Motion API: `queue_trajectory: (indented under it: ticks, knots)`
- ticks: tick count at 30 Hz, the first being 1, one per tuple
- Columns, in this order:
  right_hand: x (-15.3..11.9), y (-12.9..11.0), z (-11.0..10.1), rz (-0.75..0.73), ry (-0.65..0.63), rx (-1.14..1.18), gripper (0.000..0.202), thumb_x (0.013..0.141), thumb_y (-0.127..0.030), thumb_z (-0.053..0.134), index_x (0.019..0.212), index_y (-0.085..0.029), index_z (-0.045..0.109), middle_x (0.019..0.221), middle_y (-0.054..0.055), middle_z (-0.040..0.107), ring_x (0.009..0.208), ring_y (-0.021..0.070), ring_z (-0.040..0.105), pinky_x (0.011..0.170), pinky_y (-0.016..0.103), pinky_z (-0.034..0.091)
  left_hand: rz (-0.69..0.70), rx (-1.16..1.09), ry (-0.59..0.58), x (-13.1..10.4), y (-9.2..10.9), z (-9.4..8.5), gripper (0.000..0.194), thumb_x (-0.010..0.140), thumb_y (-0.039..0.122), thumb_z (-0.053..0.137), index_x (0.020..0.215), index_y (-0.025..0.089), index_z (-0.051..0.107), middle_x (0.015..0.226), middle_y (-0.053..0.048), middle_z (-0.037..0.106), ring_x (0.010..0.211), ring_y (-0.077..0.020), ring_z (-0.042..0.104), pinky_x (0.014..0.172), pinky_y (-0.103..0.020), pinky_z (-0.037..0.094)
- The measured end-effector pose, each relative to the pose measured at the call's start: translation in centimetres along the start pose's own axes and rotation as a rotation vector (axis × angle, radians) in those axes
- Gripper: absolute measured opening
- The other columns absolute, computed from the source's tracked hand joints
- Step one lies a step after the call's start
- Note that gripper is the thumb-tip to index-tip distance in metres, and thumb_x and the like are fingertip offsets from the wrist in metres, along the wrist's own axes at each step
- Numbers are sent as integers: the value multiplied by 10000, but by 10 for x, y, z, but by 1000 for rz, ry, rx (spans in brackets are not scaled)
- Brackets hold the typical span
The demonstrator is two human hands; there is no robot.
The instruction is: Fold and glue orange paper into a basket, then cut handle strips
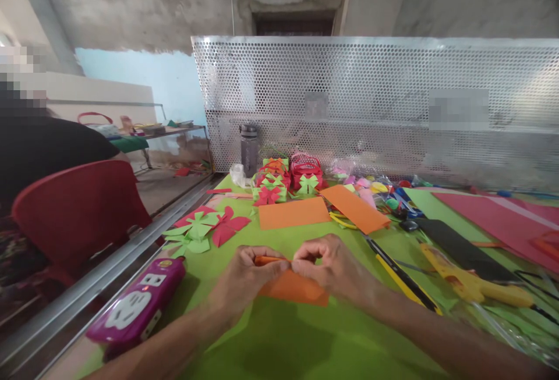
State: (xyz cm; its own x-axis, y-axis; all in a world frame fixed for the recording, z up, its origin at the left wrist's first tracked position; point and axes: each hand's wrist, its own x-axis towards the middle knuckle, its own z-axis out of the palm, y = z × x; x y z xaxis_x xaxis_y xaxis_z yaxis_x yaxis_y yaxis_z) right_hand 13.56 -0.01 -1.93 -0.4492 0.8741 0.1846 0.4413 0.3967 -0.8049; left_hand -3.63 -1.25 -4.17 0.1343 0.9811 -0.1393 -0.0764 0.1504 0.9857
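An orange paper piece (pixel 294 288) is held low over the green table surface (pixel 279 345), its upper part folded. My left hand (pixel 251 272) is closed on its left side, thumb lying along the upper edge. Close beside it, my right hand (pixel 325 260) pinches the same edge near the middle, fingertips almost touching my left thumb. Beyond my hands lie a flat orange sheet (pixel 294 213) and a second orange sheet (pixel 356 208). Red and green paper flowers (pixel 196 226) lie to the left.
A purple power strip (pixel 140 301) lies at left. On the right are a yellow-black cutter (pixel 402 275), a yellow glue gun (pixel 463 272) and a black phone-like slab (pixel 469 250). Small paper baskets (pixel 305 173) and a bottle (pixel 249 150) stand behind. A person sits far left.
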Motion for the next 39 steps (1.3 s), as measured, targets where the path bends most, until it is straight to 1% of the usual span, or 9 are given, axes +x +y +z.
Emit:
queue_trajectory:
  ticks: [3,7,11,16,22,26,32,36,39]
  knots:
    - [-1,0,2,-34,0,-42,194,724,-243,517,550,-173,568,500,-46,456,501,95,388,475,217,286,10,84,5,-2,0,0,244,520,289,804,649,113,695,548,-28,642,503,-115,516,482,-210,362]
    - [-1,-1,2,-54,-7,-34,135,710,-196,516,605,-177,600,530,-46,502,511,95,413,490,210,311,84,151,-4,-6,3,0,228,613,341,745,649,121,700,551,-18,624,516,-110,501,505,-214,372]
    - [-2,-4,-3,15,23,24,58,672,-201,577,620,-176,575,536,-61,481,498,82,401,451,195,283,167,159,36,-8,8,-2,224,664,376,719,676,153,697,601,-2,640,554,-115,515,518,-206,383]
    - [-1,-6,-6,84,120,125,111,639,-231,635,620,-178,539,521,-77,420,482,74,350,437,197,261,200,101,74,-5,9,-7,219,667,379,733,744,175,709,694,-14,687,681,-160,581,621,-229,442]
    - [2,-8,-6,127,204,305,186,592,-286,690,607,-166,549,536,-65,442,502,77,356,458,203,280,244,75,53,-4,7,-11,200,693,373,716,762,185,721,698,-13,691,647,-146,559,587,-212,429]
    - [2,-9,-5,116,243,337,228,568,-324,727,605,-163,570,555,-54,464,524,85,373,480,206,301,242,66,57,-3,7,-11,191,677,368,732,745,190,720,676,-5,682,626,-138,548,571,-202,420]
    - [2,-9,-4,100,297,334,298,543,-407,751,521,-165,579,519,-38,476,523,100,395,492,225,320,257,47,35,-3,5,-12,184,688,367,731,738,190,721,674,3,671,624,-126,544,573,-195,419]
    - [1,-6,-5,100,290,328,274,566,-417,737,562,-165,629,536,-23,523,530,110,424,498,226,335,245,20,36,-2,6,-12,172,681,356,736,736,194,719,683,5,678,637,-131,554,587,-204,431]
    - [1,-5,-6,83,284,274,252,624,-417,692,630,-166,668,576,-7,570,551,121,450,520,231,355,260,23,47,-2,8,-13,151,687,350,730,724,204,717,671,16,674,628,-122,547,583,-198,424]
